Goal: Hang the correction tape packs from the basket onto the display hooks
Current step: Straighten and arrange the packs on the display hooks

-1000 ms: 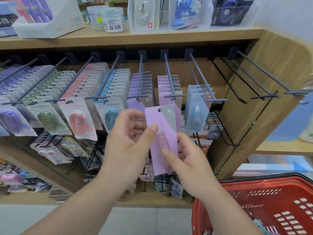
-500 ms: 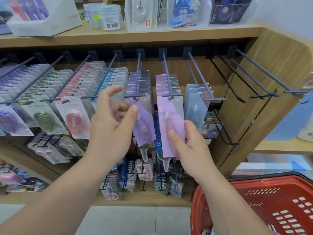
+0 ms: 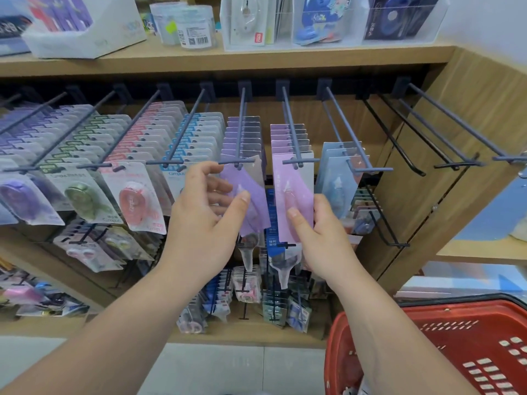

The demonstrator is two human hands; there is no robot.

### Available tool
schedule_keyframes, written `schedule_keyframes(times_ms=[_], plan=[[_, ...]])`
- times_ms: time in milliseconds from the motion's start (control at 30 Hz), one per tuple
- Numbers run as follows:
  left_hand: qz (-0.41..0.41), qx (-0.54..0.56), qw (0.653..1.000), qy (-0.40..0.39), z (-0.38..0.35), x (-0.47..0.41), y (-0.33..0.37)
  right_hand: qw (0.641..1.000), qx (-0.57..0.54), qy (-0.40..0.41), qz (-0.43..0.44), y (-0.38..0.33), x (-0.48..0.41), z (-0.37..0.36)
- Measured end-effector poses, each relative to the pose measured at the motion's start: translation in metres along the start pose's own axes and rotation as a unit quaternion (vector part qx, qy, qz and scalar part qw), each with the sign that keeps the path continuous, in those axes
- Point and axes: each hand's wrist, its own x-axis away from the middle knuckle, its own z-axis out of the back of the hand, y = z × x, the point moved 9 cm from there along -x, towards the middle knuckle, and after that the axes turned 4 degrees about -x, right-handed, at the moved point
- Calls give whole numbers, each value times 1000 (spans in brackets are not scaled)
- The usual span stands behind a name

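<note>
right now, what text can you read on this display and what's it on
"Campus": front green correction tape pack.
"Campus": front blue correction tape pack, partly behind the left hand.
Too blurred: the barcode label on the clear tub, the red tag on the white pack, the print on the pink correction tape pack in the right hand.

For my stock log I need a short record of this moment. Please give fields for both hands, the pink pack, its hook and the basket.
left hand: at the front purple pack, thumb over it; grip unclear
right hand: pinches the pink pack low down
pink pack: hangs at the front of its hook
basket: red, lower right
empty hooks: far right
</note>
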Motion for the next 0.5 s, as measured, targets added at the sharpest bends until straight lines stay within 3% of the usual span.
schedule_keyframes(times_ms=[267,500], plan=[[-105,-128,986,31,8,-18,28,999,45,-16,0,2,-5,-2],[-91,-44,995,4,-2,-9,18,998,62,17,-25,15,11,9]])
